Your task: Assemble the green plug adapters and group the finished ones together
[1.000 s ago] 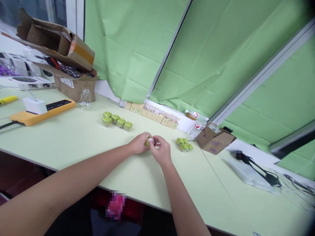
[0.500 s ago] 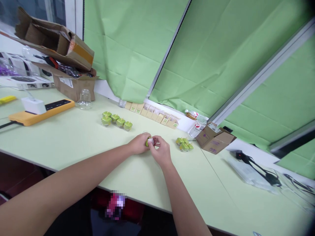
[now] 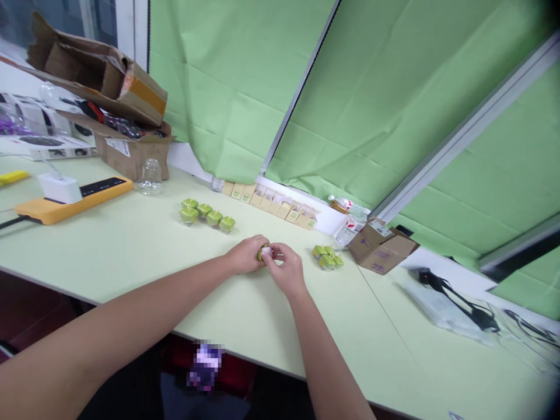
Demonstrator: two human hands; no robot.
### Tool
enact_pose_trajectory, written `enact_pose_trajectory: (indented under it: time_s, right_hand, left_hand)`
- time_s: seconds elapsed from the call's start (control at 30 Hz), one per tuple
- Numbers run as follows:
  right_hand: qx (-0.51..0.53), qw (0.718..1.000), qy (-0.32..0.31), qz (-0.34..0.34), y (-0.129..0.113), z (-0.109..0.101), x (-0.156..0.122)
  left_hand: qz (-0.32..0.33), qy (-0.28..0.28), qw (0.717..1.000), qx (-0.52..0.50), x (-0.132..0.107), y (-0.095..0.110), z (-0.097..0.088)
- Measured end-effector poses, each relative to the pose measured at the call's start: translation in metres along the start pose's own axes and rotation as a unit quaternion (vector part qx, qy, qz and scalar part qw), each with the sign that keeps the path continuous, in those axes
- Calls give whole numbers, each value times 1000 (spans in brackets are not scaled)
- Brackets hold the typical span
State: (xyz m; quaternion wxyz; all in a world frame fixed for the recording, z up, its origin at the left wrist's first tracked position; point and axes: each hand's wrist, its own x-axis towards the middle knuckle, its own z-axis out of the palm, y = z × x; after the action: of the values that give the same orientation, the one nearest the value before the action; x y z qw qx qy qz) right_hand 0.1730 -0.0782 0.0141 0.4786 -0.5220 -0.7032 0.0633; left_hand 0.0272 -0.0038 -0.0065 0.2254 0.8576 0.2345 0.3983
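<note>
Near the middle of the table, my left hand [image 3: 245, 255] is closed around a small cup with a green top and a whitish body [image 3: 265, 252]. The thumb and fingers of my right hand [image 3: 286, 271] pinch the same cup from its whitish side. My fingers hide much of it. Left of my hands stands a group of small clear cups with green lids [image 3: 214, 218]. A second cluster of green-lidded cups [image 3: 327, 257] sits to the right.
Small cardboard boxes [image 3: 271, 202] line the table's back edge. At the left are an orange power strip [image 3: 56, 209], a clear plastic jar [image 3: 150, 177] and cardboard cartons [image 3: 131, 153]. To the right are plastic bottles [image 3: 350, 227], a brown carton [image 3: 382, 248] and black cables [image 3: 466, 304].
Both hands stay almost in place around the small cup, with only a slight shift of the fingers. The cups on the table have not moved.
</note>
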Motion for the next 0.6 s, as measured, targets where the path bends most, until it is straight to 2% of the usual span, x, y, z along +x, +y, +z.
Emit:
enact_pose_trajectory:
  time_s: [0.13,0.5,0.6]
  right_hand:
    - [36,999,0,36,-1,0,2]
    - [113,985,23,125,3,1,8]
    - [101,987,21,120,2,0,7]
  left_hand:
    - [-3,6,1000,6,1,-1,0]
    - [-21,25,998,-60,6,4,-1]
    - [-32,23,997,-74,6,3,0]
